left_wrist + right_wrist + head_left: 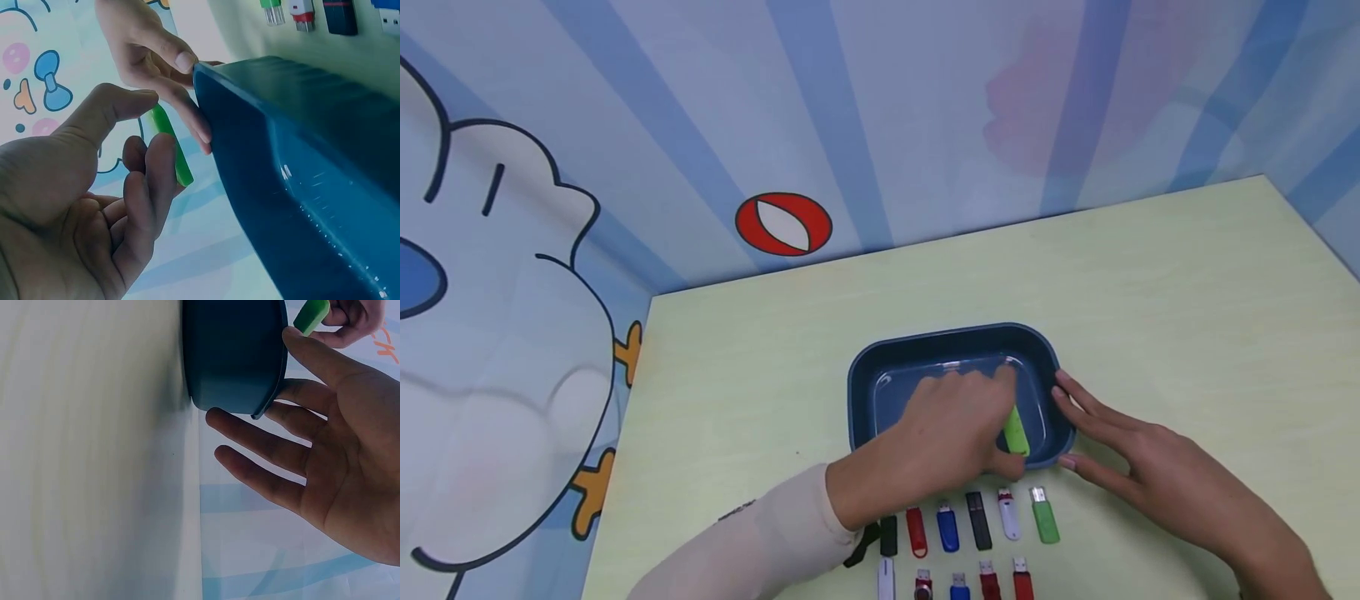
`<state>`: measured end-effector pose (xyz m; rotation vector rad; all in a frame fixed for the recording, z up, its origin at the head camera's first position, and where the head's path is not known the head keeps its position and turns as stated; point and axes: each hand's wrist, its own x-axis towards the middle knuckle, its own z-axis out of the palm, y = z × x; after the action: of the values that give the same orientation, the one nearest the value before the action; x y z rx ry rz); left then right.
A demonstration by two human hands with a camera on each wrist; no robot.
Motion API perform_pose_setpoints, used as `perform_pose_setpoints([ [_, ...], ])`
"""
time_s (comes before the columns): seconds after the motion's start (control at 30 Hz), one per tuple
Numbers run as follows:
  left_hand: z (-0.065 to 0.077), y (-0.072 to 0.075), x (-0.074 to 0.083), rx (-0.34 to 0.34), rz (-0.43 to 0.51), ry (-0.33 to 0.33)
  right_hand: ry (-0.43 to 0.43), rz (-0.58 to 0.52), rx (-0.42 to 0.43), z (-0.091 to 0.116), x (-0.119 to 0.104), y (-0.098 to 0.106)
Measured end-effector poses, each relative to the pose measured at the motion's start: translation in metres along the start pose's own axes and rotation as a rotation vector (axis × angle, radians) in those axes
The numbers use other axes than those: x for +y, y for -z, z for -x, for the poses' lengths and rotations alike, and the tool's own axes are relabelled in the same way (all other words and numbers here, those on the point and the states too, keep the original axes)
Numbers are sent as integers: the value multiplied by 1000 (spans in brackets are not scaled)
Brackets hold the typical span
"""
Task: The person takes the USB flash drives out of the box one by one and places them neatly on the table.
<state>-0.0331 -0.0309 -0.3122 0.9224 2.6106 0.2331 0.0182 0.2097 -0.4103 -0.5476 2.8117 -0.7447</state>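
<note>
My left hand (955, 425) is above a dark blue rectangular tray (940, 343) and pinches a bright green USB stick (1017, 433) between thumb and fingers. In the left wrist view the green stick stands clear of the tray, its upper end by the thumb tip. The right hand (1150, 467) is at the tray's right end, its extended fingers touching the rim and outer wall. From the right wrist, the thumb tip meets the rim close to the green stick. My left hand and forearm hide part of the tray's inside.
In front of the tray, USB sticks lie in two rows on the pale table (1187, 317). Among them are a green one (1044, 517), a white one (1008, 514), a black one (978, 521) and a blue one (948, 529). A cartoon-printed wall (925, 125) stands behind.
</note>
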Motion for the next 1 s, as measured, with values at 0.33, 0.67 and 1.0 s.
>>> perform_pose_setpoints([
  [0.33,11,-11,5,-10,42,-6,21,-10,27,0,0,0],
  [0.67,19,-26,12,-7,30,-60,18,-3,16,1,0,0],
  [1.0,19,-45,16,-111,87,-50,44,2,39,3,1,-1],
])
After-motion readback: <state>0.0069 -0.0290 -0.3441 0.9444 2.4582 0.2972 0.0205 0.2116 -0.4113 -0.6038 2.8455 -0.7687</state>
